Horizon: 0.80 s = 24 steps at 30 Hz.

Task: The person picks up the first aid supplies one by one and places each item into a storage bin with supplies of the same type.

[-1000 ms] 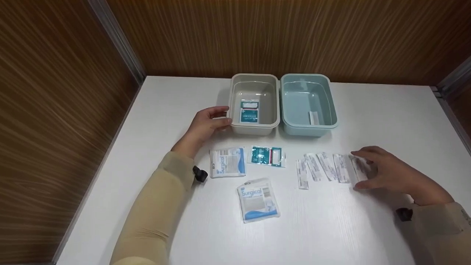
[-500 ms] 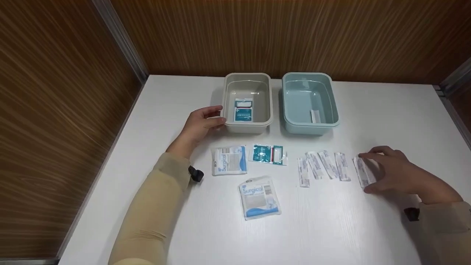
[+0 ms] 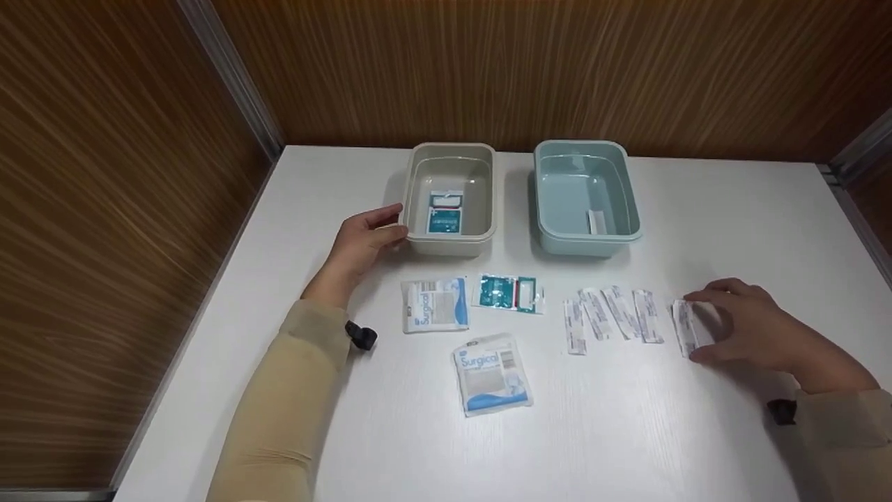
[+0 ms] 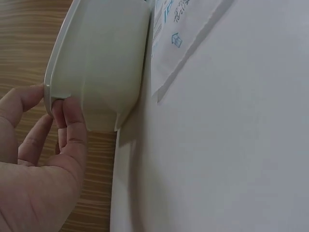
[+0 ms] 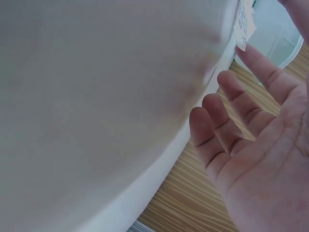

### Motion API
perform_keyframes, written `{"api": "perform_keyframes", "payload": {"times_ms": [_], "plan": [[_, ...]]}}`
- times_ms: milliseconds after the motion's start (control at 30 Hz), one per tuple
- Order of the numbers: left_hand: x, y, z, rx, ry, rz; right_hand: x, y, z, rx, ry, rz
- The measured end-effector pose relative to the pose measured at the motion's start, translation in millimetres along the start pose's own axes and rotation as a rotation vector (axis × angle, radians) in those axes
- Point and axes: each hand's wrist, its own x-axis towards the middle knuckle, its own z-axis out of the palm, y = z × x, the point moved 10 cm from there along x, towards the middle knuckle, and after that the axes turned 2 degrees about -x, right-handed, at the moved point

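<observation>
My left hand grips the near left rim of a beige plastic bin; the left wrist view has the fingers at the rim of the bin. A teal and white sachet lies inside it. On the right, my right hand pinches a wrapped adhesive bandage by its two ends, between thumb and index finger. In the right wrist view the index fingertip is at the corner of this bandage, and the other fingers stay loosely bent. Several similar bandages lie fanned out to its left.
A light blue bin stands right of the beige one, with a small white strip inside. In front of the bins lie another teal sachet and two white "Surgical" packets, one upper, one lower. Wood-grain panels border the white table.
My left hand has drawn the beige bin leftward, opening a gap beside the blue bin. My right hand has moved slightly right with the bandage, away from the fanned ones.
</observation>
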Motion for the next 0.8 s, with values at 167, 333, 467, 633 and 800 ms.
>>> {"api": "perform_keyframes", "payload": {"times_ms": [167, 333, 467, 633, 800], "plan": [[-4.2, -1.2, -8.1, -0.009, 0.006, 0.013, 0.6, -4.3, -2.0, 0.02, 0.028, -0.026], [-8.3, -4.4, -18.8, -0.011, 0.029, 0.022, 4.5, -4.5, -4.5, 0.072, 0.046, 0.001], [-12.2, -10.6, -27.8, -0.017, 0.062, 0.012, 8.0, -0.3, -6.0, 0.101, 0.054, 0.061], [-17.5, -16.8, -33.0, -0.037, 0.077, 0.018, 6.9, -0.6, -12.3, 0.093, 0.132, 0.064], [-19.5, -16.9, -34.4, -0.059, 0.075, 0.029, 3.8, -1.0, -20.1, 0.078, 0.215, 0.046]]}}
